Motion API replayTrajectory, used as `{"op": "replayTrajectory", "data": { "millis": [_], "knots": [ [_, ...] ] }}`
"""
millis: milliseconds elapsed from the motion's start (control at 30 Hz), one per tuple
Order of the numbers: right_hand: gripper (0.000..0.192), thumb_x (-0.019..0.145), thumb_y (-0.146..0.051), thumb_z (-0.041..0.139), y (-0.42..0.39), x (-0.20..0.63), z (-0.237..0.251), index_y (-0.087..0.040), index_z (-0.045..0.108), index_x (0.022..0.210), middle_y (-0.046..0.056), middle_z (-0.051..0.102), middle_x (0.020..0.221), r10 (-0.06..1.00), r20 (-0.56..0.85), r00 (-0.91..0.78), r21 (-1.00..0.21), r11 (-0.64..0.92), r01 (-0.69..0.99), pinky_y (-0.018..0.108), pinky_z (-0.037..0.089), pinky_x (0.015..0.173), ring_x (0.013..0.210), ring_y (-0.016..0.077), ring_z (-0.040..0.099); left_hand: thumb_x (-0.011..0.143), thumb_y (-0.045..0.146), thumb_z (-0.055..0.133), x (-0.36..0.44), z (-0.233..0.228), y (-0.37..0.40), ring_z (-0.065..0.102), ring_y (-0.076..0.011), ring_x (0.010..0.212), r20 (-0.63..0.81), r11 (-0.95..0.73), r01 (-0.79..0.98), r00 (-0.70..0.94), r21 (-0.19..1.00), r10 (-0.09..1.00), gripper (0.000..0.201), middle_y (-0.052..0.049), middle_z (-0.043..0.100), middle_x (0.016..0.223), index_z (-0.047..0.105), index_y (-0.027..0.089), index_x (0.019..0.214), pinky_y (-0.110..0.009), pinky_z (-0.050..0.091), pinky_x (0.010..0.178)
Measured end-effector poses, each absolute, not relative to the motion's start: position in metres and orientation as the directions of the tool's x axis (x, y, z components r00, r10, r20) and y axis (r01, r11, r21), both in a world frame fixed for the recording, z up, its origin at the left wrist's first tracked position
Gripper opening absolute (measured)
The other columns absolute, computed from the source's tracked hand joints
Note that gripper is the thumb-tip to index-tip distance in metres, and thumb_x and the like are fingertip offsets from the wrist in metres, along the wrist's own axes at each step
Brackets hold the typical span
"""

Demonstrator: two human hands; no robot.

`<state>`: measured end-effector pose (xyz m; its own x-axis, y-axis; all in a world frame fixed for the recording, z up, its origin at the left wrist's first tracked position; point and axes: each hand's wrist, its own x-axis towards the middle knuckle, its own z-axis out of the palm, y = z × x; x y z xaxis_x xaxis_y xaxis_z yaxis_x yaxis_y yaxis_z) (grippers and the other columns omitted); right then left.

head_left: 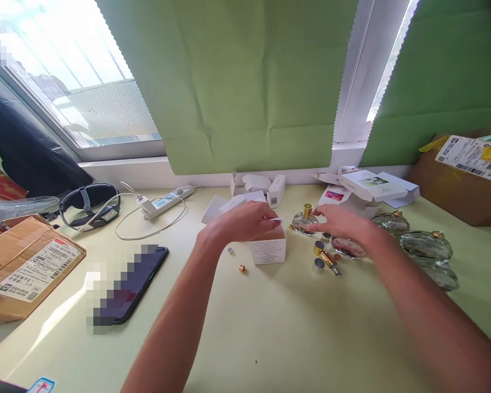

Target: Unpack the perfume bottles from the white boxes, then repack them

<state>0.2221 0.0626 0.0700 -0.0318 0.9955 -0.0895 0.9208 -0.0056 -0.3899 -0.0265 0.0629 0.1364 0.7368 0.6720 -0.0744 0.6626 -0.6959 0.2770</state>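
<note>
My left hand rests on top of a small white box at the middle of the pale green table, pinching a thin white strip between its fingertips. My right hand hovers with fingers spread just right of a round glass perfume bottle with a gold cap. Under the right hand lie another flat glass bottle, a gold sprayer tube and small gold and silver caps.
More glass bottles lie at the right. Open white cartons and small boxes stand by the window sill. A phone, power strip, head strap and cardboard boxes sit left; another cardboard box far right.
</note>
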Motion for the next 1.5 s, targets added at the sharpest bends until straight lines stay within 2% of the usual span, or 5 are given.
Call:
{"op": "replayTrajectory", "data": {
  "millis": [333, 500, 700, 1133, 1500],
  "knots": [
    [0.028, 0.089, -0.032, 0.052, 0.052, 0.303, 0.099, -0.023, 0.065, 0.112, 0.009, 0.074, 0.087, 0.949, -0.051, 0.312, -0.43, -0.303, 0.851, 0.033, 0.044, 0.066, 0.077, 0.0231, 0.067, 0.094, 0.037, 0.04, -0.028, 0.132, 0.066, 0.059, -0.014, 0.077, -0.022, -0.712, 0.644, 0.746, 0.282, 0.666, 0.037, -0.004, 0.067, 0.09, 0.073, 0.021, 0.098, -0.025, 0.036, 0.064],
    [0.024, 0.083, -0.018, 0.055, 0.063, 0.313, 0.08, -0.019, 0.066, 0.104, 0.011, 0.069, 0.118, 0.941, -0.1, 0.323, -0.471, -0.331, 0.818, 0.029, 0.046, 0.066, 0.082, 0.0196, 0.068, 0.095, 0.039, 0.04, -0.027, 0.132, 0.066, 0.059, -0.014, 0.076, -0.019, -0.715, 0.643, 0.747, 0.274, 0.665, 0.038, -0.004, 0.068, 0.087, 0.073, 0.021, 0.094, -0.025, 0.037, 0.064],
    [0.016, 0.073, -0.014, 0.064, 0.07, 0.324, 0.073, -0.017, 0.068, 0.088, 0.01, 0.076, 0.088, 0.932, -0.069, 0.356, -0.523, -0.337, 0.782, 0.034, 0.05, 0.074, 0.082, 0.0244, 0.069, 0.095, 0.044, 0.039, -0.025, 0.132, 0.065, 0.057, -0.0141, 0.072, -0.021, -0.706, 0.656, 0.737, 0.267, 0.676, 0.042, -0.005, 0.067, 0.082, 0.072, 0.019, 0.087, -0.026, 0.035, 0.062],
    [0.03, 0.064, -0.025, 0.08, 0.04, 0.298, 0.117, -0.021, 0.072, 0.092, 0.005, 0.076, 0.081, 0.825, 0.372, 0.425, -0.861, 0.135, 0.491, 0.035, 0.061, 0.07, 0.071, 0.0206, 0.073, 0.097, 0.043, 0.039, -0.023, 0.131, 0.065, 0.058, -0.0138, 0.073, -0.006, -0.717, 0.646, 0.744, 0.262, 0.668, 0.042, -0.005, 0.069, 0.084, 0.073, 0.019, 0.091, -0.026, 0.038, 0.064],
    [0.04, 0.067, -0.023, 0.081, 0.027, 0.277, 0.134, -0.023, 0.071, 0.106, 0.001, 0.067, 0.082, 0.696, 0.628, 0.348, -0.738, 0.391, 0.55, 0.029, 0.058, 0.068, 0.068, 0.0135, 0.066, 0.098, 0.04, 0.041, -0.018, 0.126, 0.069, 0.054, -0.0127, 0.069, 0.127, -0.781, 0.606, 0.772, 0.149, 0.623, 0.044, -0.005, 0.066, 0.085, 0.067, 0.016, 0.071, -0.027, 0.036, 0.062]
  ]
}}
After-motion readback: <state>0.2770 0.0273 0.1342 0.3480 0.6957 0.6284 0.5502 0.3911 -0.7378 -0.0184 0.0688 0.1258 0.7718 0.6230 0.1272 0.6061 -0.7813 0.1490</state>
